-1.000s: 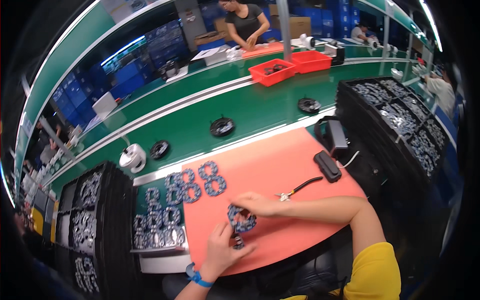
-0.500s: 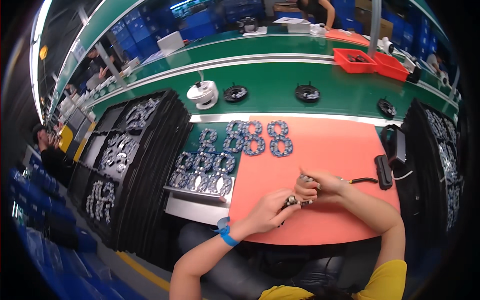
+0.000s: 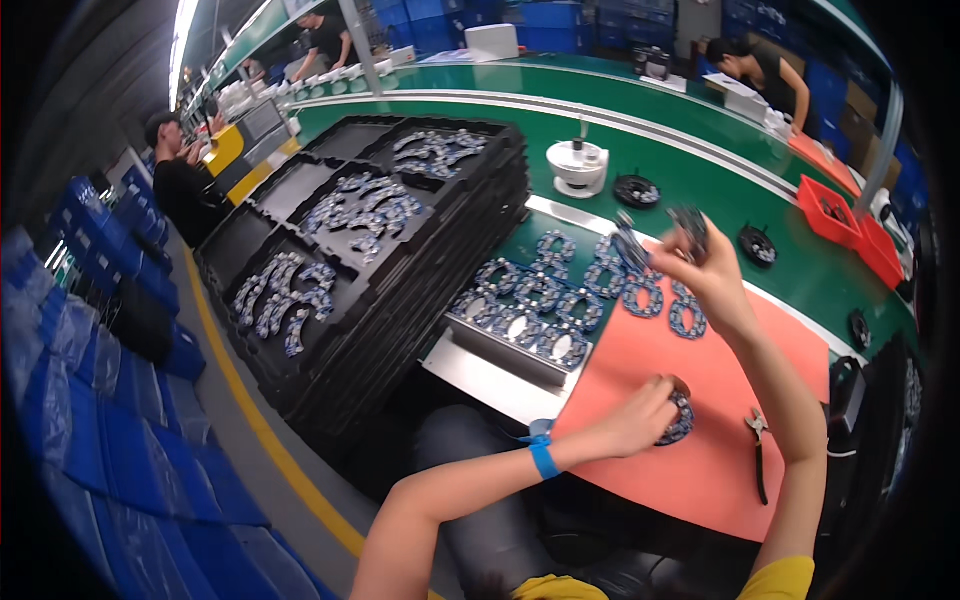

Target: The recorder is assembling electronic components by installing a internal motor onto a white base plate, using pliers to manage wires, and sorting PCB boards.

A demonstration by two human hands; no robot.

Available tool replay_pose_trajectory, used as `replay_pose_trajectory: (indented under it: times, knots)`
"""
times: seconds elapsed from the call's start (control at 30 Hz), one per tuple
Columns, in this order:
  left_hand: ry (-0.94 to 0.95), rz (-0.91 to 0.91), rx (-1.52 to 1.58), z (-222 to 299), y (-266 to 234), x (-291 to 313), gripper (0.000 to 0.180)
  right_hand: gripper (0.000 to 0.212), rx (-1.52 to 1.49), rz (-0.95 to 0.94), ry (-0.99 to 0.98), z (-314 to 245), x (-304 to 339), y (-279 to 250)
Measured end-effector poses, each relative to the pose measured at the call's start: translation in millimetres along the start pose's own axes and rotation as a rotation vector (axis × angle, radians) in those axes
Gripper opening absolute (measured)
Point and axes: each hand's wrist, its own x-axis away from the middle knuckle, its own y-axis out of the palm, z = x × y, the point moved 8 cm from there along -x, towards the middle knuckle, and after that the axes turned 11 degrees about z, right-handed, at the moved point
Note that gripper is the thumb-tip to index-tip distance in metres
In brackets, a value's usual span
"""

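Observation:
My left hand [image 3: 640,418] is closed on the edge of a curved blue circuit board [image 3: 680,420], low over the orange mat [image 3: 640,475]. My right hand [image 3: 708,275] is raised above the mat's far side, its fingers bent around a dark piece [image 3: 688,232] too blurred to name. Just beyond and left of it lie figure-eight circuit boards [image 3: 687,312], some on the mat. More of these boards stand in rows on a metal fixture [image 3: 500,345] left of the mat. Side cutters [image 3: 758,450] with dark handles rest on the mat to the right.
A tall stack of black trays [image 3: 400,285] holding curved boards fills the left. Behind the mat, a green bench [image 3: 700,190] carries a white round device [image 3: 577,168] and black rings [image 3: 757,245]. Red bins [image 3: 830,212] sit far right. Other people work beyond.
My hands have parted: the right has risen toward the far boards, the left stays low with a board. The view has turned left, showing more of the tray stack.

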Motion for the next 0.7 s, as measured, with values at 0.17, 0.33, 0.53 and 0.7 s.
replay_pose_trajectory:
  times: [0.17, 0.33, 0.53, 0.7]
  knots:
    - [-0.559, -0.171, 0.354, -7.2, 17.4, 2.6, 0.039, 0.031, -0.015, -0.162, -0.301, -21.7, -99.8, 137.8]
    - [-0.373, -0.008, 0.531, -2.8, 29.9, -7.9, 0.040, 0.031, 0.255, -0.089, -0.407, 3.0, -189.3, 250.8]
    - [-0.548, 0.064, 1.166, 19.5, -42.0, -16.4, 0.035, 0.032, 0.400, -0.121, -0.369, 29.7, -222.3, 341.5]
    - [-0.601, 0.079, 1.113, 11.2, -19.4, -4.2, 0.021, 0.038, 0.659, -0.123, -0.382, 37.5, -232.1, 364.2]
